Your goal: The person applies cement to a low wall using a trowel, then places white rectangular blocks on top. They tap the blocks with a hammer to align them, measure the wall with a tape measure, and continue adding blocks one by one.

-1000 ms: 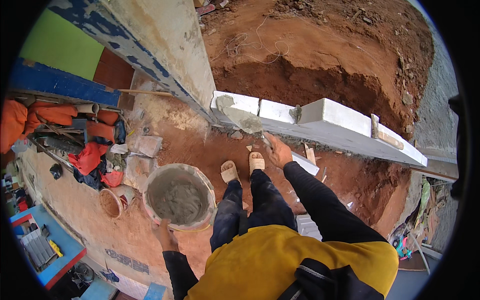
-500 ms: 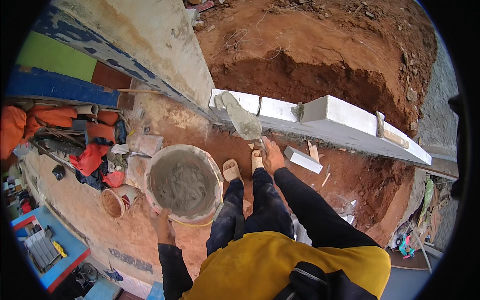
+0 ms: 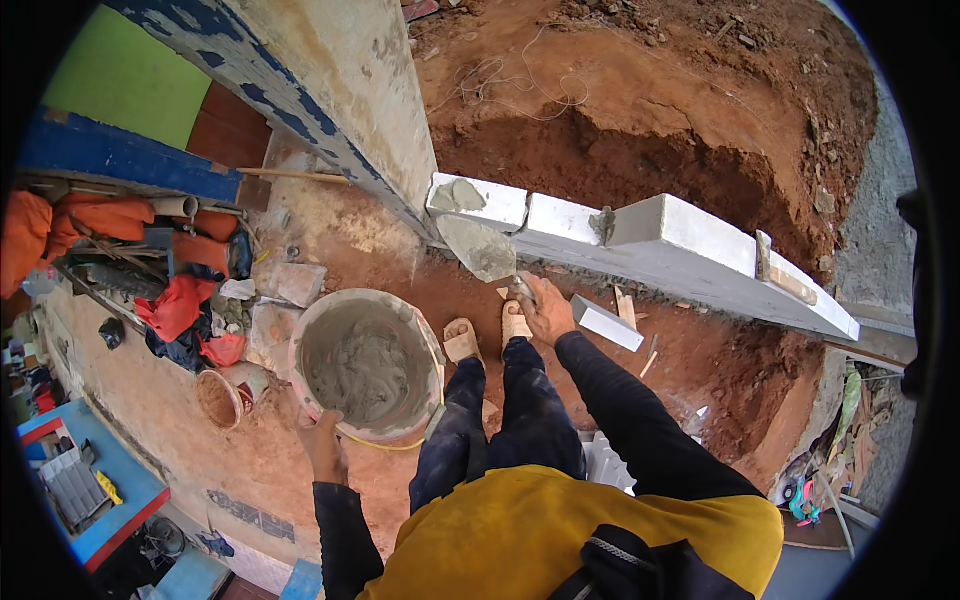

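My right hand (image 3: 547, 312) is closed round the handle of a trowel (image 3: 482, 250), whose blade is smeared with grey mortar. The blade lies against the near side of a white block wall (image 3: 565, 218), just below the top edge at its left end. A patch of wet mortar (image 3: 459, 195) sits on that end block's top. At my left, my left hand (image 3: 325, 450) grips the near rim of a large round bucket (image 3: 297, 345). Thick grey mortar (image 3: 368, 375) lies inside the bucket, which appears tilted slightly.
A weathered pillar (image 3: 350, 90) meets the wall's left end. A loose white block (image 3: 607, 324) lies on the soil right of my feet. A smaller bucket (image 3: 222, 398) and a heap with red bags (image 3: 180, 305) are at the left. Beyond the wall is dug earth (image 3: 640, 150).
My right hand has drawn the trowel blade down off the block's top to its near side. A mortar patch now shows on top. My left hand stays at the bucket rim.
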Demonstrator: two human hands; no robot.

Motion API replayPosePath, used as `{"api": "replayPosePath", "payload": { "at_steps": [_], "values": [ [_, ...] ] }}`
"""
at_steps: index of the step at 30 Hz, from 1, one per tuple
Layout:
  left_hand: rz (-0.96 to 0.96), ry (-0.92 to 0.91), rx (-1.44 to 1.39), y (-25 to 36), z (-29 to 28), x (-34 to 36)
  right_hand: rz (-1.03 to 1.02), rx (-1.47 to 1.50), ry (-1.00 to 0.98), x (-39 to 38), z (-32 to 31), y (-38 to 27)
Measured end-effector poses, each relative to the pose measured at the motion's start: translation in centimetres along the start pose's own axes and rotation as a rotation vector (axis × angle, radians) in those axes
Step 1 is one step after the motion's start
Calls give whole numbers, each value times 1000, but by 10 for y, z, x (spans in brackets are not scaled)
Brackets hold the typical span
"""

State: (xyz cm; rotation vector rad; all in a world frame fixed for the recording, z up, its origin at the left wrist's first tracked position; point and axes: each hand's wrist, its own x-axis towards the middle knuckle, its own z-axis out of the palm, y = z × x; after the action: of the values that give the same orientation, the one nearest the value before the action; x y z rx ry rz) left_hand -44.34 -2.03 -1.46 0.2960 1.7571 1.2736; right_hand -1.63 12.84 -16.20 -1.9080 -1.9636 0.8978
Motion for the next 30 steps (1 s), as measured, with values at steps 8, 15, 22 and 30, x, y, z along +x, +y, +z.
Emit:
{"api": "replayPosePath", "payload": {
  "at_steps": [8,15,22,30],
  "values": [
    [0,-34,4,3,14,-3,116,-42,94,12,35,32],
    [17,-119,278,17,25,-1,52,100,-49,-107,-27,-20],
    [172,-236,387,21,52,9,-287,-301,-559,-54,-52,-144],
    [160,-320,280,23,82,12,-91,184,-1123,-53,-48,-166]
  ]
}}
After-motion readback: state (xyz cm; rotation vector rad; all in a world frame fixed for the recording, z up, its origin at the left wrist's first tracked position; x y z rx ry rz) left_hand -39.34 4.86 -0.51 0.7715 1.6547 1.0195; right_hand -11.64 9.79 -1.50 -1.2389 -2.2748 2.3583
